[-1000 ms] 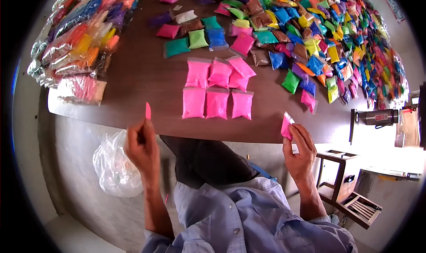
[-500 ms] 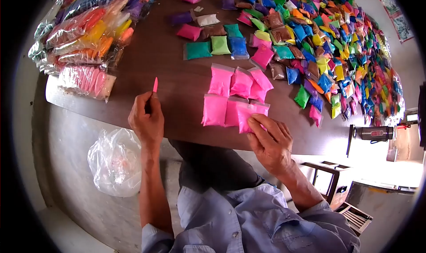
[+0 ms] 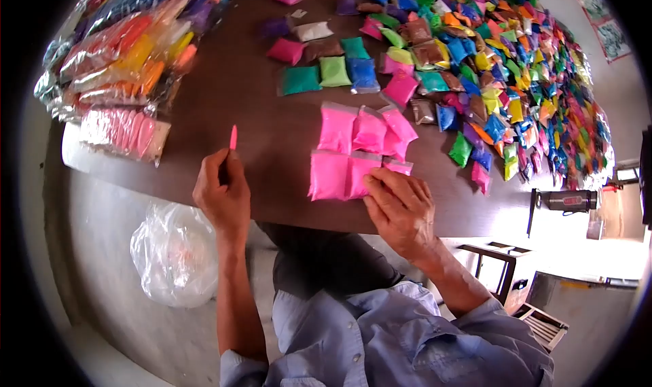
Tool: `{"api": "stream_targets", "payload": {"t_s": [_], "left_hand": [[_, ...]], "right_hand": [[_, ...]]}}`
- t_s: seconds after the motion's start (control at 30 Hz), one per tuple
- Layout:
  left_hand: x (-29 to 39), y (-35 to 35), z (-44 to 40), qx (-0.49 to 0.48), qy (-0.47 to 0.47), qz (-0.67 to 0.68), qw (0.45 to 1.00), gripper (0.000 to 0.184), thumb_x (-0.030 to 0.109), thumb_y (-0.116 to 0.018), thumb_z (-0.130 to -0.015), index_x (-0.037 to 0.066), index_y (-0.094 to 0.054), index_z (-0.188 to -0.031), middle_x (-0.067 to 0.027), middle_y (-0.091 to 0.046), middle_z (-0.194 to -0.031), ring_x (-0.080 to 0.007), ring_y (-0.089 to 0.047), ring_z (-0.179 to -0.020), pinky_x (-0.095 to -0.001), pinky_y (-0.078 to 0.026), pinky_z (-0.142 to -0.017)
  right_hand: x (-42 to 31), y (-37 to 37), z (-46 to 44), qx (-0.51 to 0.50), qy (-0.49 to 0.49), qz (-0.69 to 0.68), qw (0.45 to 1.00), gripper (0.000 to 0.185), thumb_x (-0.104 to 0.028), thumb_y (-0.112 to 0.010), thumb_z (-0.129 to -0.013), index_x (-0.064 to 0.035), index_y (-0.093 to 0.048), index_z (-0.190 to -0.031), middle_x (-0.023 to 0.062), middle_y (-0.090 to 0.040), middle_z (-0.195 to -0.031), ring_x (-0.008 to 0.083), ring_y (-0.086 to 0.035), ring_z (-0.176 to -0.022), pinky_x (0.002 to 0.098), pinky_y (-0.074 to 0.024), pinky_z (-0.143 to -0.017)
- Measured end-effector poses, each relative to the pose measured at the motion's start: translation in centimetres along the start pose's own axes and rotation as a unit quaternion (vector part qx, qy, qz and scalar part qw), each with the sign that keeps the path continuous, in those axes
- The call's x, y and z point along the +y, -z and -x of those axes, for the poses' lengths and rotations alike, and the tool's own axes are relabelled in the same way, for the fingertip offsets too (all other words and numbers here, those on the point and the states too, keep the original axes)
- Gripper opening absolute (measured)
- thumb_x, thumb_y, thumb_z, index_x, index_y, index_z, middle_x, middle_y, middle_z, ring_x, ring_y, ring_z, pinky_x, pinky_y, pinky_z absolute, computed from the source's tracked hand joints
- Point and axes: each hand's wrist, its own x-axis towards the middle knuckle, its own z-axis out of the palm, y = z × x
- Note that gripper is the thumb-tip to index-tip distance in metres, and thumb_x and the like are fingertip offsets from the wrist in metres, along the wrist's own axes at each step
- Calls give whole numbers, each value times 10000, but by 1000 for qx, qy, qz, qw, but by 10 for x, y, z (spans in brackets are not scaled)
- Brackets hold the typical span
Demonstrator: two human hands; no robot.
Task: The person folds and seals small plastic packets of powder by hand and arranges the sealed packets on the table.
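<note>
My left hand (image 3: pixel 224 190) is closed in a pinch on a thin pink plastic stick (image 3: pixel 233 137) with a tapered tip pointing up. My right hand (image 3: pixel 402 210) has its thumb and fingers closed at the right edge of a pink packet (image 3: pixel 361 175) in the lower row. To its left lies another pink packet (image 3: pixel 329 176). A third lower packet (image 3: pixel 398 165) is mostly hidden behind my fingers. Above them, several more pink packets (image 3: pixel 337 127) form an upper row. All are small clear bags with soft bright pink filling.
A large heap of coloured packets (image 3: pixel 489 67) covers the table's right side. Loose packets, including a teal one (image 3: pixel 300 80), lie farther back. Bagged bundles (image 3: pixel 109 61) and a bag of pink sticks (image 3: pixel 122 134) are at left. A clear plastic bag (image 3: pixel 173 254) sits below the table edge.
My right hand has moved a little left along the lower row of pink packets. My left hand still holds the pink stick, nearly in place. The view has shifted slightly.
</note>
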Motion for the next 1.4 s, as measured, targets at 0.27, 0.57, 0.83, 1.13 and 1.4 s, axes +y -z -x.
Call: {"api": "stream_targets", "payload": {"t_s": [0.27, 0.57, 0.83, 1.13, 1.4], "left_hand": [[-19, -4, 3, 4, -49, -40, 998, 58, 45, -665, -985, 17, -686, -1032, -121, -692, -879, -219, -659, -725, -327, -529, -638], [-22, -1, 3, -12, -36, -90, 995, 103, 66, -634, -1003, 9, -678, -1076, -147, -713, -954, -285, -702, -825, -372, -560, -711], [-50, 2, 0, -43, -42, -133, 989, 167, 104, -602, -1020, -1, -680, -1123, -147, -704, -1017, -300, -678, -894, -390, -542, -795], [-77, 1, -7, -44, -45, -144, 988, 223, 202, -599, -1049, -1, -659, -1118, -130, -681, -970, -268, -650, -865, -365, -521, -799], [7, -11, 0, -28, -77, -215, 973, 224, 190, -613, -1034, -4, -721, -1068, -207, -738, -928, -348, -720, -809, -420, -578, -712]], "right_hand": [[0, 17, 1, 33, -14, -11, 999, 377, -186, -796, -829, -78, -714, -1181, 55, -695, -1176, 228, -671, -1025, 402, -520, -862], [58, 62, 57, 149, -81, -65, 983, 417, -27, -646, -914, 47, -584, -1320, 83, -773, -937, 260, -736, -930, 402, -544, -841], [155, 131, 116, 205, -254, 82, 942, 574, 56, -518, -805, -15, -570, -1372, 145, -719, -1184, 344, -660, -1133, 452, -504, -985], [321, 203, 147, 232, -395, 226, 859, 364, -48, -619, -851, -96, -690, -1205, 160, -658, -1285, 373, -616, -1189, 457, -483, -1035], [444, 224, 147, 192, -574, 223, 764, 413, -288, -704, -884, -148, -695, -1272, 119, -673, -1302, 335, -623, -1218, 448, -460, -1074]]}}
